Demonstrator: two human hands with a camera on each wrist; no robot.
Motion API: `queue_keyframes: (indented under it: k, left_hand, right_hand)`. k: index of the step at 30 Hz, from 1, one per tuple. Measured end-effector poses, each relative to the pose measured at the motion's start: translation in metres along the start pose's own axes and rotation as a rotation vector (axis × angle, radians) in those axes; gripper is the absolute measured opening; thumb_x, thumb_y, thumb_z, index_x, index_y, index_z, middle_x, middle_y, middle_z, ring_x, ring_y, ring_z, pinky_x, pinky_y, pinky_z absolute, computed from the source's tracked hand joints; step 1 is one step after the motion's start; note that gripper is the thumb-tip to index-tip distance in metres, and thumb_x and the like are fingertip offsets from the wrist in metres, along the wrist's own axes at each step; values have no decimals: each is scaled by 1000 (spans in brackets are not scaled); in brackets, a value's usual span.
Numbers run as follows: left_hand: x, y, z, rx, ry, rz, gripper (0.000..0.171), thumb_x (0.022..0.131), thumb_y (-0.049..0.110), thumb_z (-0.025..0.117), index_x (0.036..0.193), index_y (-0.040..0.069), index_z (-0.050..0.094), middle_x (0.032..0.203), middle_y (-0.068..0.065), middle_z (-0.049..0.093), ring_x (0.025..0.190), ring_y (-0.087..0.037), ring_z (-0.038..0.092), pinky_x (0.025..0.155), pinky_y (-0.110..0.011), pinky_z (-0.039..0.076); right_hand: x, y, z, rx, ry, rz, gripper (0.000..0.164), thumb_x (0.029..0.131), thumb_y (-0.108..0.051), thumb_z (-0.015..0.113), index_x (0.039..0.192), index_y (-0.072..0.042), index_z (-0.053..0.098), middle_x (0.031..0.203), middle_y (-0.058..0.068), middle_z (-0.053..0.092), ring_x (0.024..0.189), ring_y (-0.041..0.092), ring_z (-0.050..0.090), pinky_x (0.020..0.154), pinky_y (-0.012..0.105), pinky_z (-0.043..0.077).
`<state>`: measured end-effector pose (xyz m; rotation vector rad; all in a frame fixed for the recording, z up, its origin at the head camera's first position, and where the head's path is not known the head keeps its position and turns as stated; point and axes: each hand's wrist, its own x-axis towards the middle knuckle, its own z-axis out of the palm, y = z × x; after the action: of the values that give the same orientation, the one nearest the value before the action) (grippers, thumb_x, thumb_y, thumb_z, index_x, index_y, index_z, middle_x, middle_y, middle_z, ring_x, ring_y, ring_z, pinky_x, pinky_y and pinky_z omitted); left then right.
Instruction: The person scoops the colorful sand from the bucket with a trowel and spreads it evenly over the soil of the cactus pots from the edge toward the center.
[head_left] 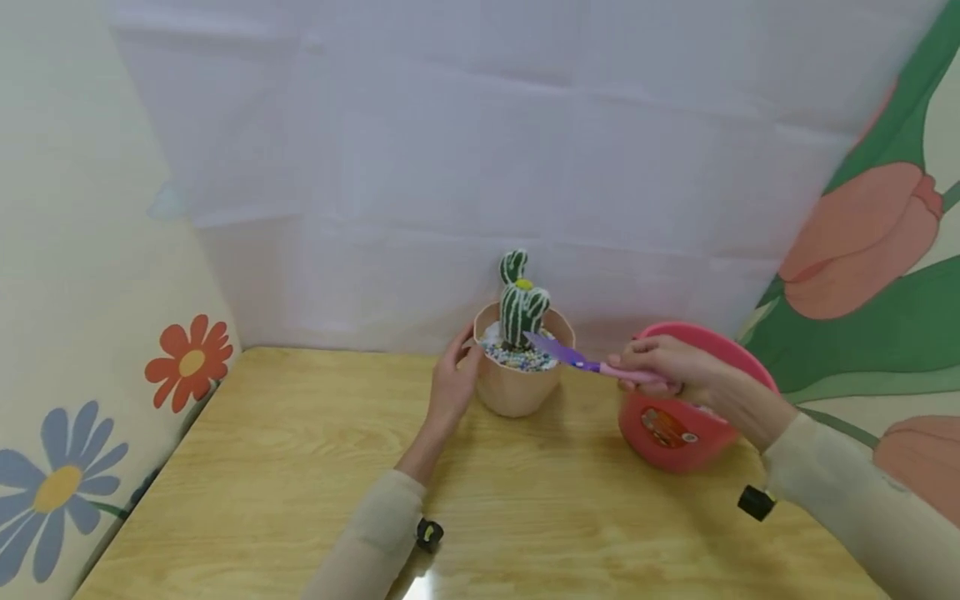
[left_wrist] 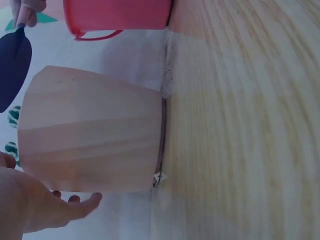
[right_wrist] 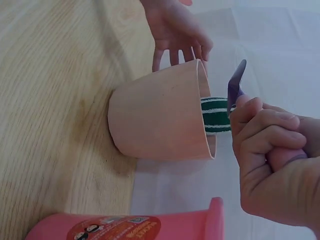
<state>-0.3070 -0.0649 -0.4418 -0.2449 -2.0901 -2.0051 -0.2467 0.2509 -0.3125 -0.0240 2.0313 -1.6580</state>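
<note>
A beige flowerpot (head_left: pixel 517 392) stands upright on the table, holding a green-and-white knitted cactus (head_left: pixel 517 318) set in multicoloured pebbles (head_left: pixel 517 357). My left hand (head_left: pixel 454 383) rests at the pot's left side near the rim, its fingers fairly straight in the right wrist view. My right hand (head_left: pixel 667 364) grips the pink handle of a small purple trowel (head_left: pixel 558 348). The trowel's blade is over the right part of the pot's opening, beside the cactus. Whether the blade touches the pebbles, I cannot tell. In the right wrist view, the fingers (right_wrist: pixel 272 127) wrap around the handle.
A red bucket (head_left: pixel 652 442) with a label stands right of the pot, under my right forearm; its contents are mostly hidden. The wooden table (head_left: pixel 315 467) meets a white cloth (head_left: pixel 360 167) at the back. Flower-patterned coverings (head_left: pixel 90 275) flank both sides.
</note>
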Motion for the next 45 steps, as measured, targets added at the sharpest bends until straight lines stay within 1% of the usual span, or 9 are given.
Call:
queue_keyframes:
  k: [6, 13, 20, 24, 31, 34, 39, 41, 45]
  left_hand:
    - [-1, 8, 4, 81, 106, 67, 39, 103, 21, 60, 137, 3, 62, 138, -15, 60, 123, -37, 54, 104, -51, 44]
    - [-2, 14, 6, 118, 215, 135, 27, 100, 13, 61, 124, 0, 68, 126, -17, 64, 116, -35, 55, 102, -52, 43]
    - [-7, 25, 10, 127, 265, 223, 25, 98, 6, 60, 122, 0, 67, 120, -17, 62, 115, -36, 54, 99, -54, 43]
    - [-14, 38, 18, 83, 269, 263, 26, 99, 6, 59, 124, 3, 65, 121, -11, 61, 118, -28, 54, 99, -49, 41]
    - [-33, 55, 57, -16, 133, 357, 27, 96, 0, 58, 120, 3, 68, 115, -10, 65, 110, -25, 59, 93, -45, 46]
    - [-46, 59, 79, 3, 50, 429, 26, 94, -3, 59, 118, 1, 68, 112, -10, 66, 104, -24, 62, 87, -44, 51]
    - [-59, 53, 116, 40, -91, 540, 27, 94, -4, 61, 120, 3, 67, 111, -9, 67, 100, -24, 64, 83, -42, 55]
    - [-62, 51, 130, 18, -141, 506, 28, 95, -3, 61, 120, 4, 66, 111, -10, 67, 100, -24, 65, 83, -40, 56]
    - [-68, 52, 159, -55, -216, 284, 30, 96, 1, 60, 125, 4, 65, 111, -11, 67, 99, -22, 65, 84, -36, 57]
  right_hand:
    - [-21, 1, -7, -86, 117, -65, 38, 94, -33, 75, 94, 2, 62, 79, 18, 62, 48, 13, 37, 42, 24, 26]
    - [-43, 6, -22, -72, 142, -115, 32, 96, -30, 73, 86, -2, 61, 73, 12, 61, 46, 12, 39, 40, 23, 27]
    - [-69, 16, -44, -117, 188, -122, 37, 98, -33, 70, 90, 2, 61, 73, 15, 62, 44, 12, 39, 41, 25, 26]
    - [-84, 26, -60, -87, 215, -100, 34, 100, -31, 68, 84, -3, 59, 64, 7, 56, 43, 11, 34, 43, 26, 24]
    - [-107, 45, -86, -76, 333, -60, 35, 99, -34, 68, 96, 1, 62, 73, 9, 62, 45, 10, 35, 43, 23, 25]
    - [-111, 49, -92, -105, 365, -47, 42, 99, -35, 68, 104, 6, 60, 81, 12, 65, 47, 10, 37, 44, 23, 26]
    - [-117, 56, -100, -156, 407, -35, 42, 98, -37, 69, 101, 4, 63, 74, 8, 62, 48, 10, 39, 44, 24, 30]
    - [-119, 58, -104, -187, 419, -41, 40, 98, -37, 70, 99, 2, 64, 73, 7, 62, 49, 10, 39, 45, 24, 32]
    - [-121, 64, -113, -267, 445, -71, 43, 97, -38, 71, 101, 5, 64, 74, 11, 62, 49, 11, 39, 46, 26, 33]
